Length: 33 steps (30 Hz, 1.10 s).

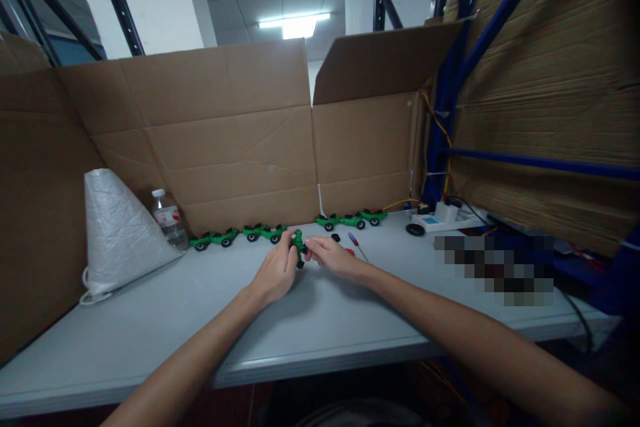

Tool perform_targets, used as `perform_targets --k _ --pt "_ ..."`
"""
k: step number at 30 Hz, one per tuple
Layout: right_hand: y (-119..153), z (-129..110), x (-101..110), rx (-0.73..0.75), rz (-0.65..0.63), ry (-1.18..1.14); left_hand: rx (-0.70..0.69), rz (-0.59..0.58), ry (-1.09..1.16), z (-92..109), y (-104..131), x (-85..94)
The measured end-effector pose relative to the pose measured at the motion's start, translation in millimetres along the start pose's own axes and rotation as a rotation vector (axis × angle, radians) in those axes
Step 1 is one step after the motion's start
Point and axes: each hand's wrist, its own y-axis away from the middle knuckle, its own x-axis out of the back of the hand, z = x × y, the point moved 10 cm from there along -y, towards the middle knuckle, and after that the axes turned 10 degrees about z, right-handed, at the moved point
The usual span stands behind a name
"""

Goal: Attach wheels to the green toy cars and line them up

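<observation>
Between my two hands, above the middle of the table, is a green toy car (pixel 299 241) with black parts, turned on end. My left hand (pixel 280 265) is closed around its left side. With fingertips pinched at the car's right side, my right hand (pixel 331 257) touches a dark part, maybe a wheel; the fingers partly hide it. Just beyond my right hand lie a small black round piece (pixel 335 237) and a screwdriver (pixel 354 239) with a blue-and-red handle. A small red item (pixel 351 251) shows beside my right hand, mostly covered.
Several green toy cars (pixel 214 240) line the back of the white table (pixel 200 320) along a cardboard wall (pixel 230 167). A white bag (pixel 120 240) and a water bottle (pixel 169 220) stand at left. At right are a power strip (pixel 450 219), a black ring (pixel 415 229) and cables.
</observation>
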Motion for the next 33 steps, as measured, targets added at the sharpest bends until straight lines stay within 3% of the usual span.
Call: perform_targets --k 5,9,18,25,33 --pt "1.6 14.4 -6.6 -0.284 0.012 -0.29 -0.191 -0.002 -0.04 26.2 0.8 2.7" --pt "12.3 11.3 -18.0 -0.425 -0.134 -0.417 -0.257 0.02 -0.104 29.7 1.3 5.6" --pt "19.4 9.2 -20.1 -0.507 -0.154 -0.564 -0.226 0.053 -0.182 13.8 0.2 3.2" --pt "20.3 -2.1 -27.3 -0.537 -0.217 -0.693 -0.156 0.072 -0.122 6.8 -3.6 9.9" --pt "21.1 4.8 -25.2 -0.505 -0.228 -0.579 -0.142 0.056 -0.121 3.9 -2.8 9.1"
